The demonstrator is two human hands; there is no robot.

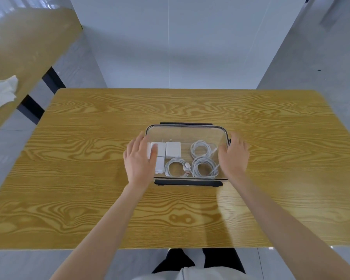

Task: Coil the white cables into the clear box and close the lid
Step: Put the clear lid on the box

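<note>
White cables, wound into three loose coils (202, 158), lie inside the clear rectangular plastic box (187, 130) that sits near the middle of your light wood-grain desk (89, 199), a little toward its right edge. Two coils fill the box's right half, one behind the other; the third lies at the front centre, with a red-tipped plug (187, 168) beside it. White square charger blocks (173, 149) occupy the left half. The transparent lid (190, 136) with its dark rim lies over the box; black latch flaps (188, 182) stick out flat at the front and back edges, so it looks unclipped.

Your left hand (139, 160) rests fingers spread on the lid's left end, partly covering the chargers. Your right hand (233, 156), also spread and somewhat blurred, is at the right end over the rim. Neither hand is clamped on anything.

A crumpled white cloth (1, 92) lies on a second wooden table at far left.
</note>
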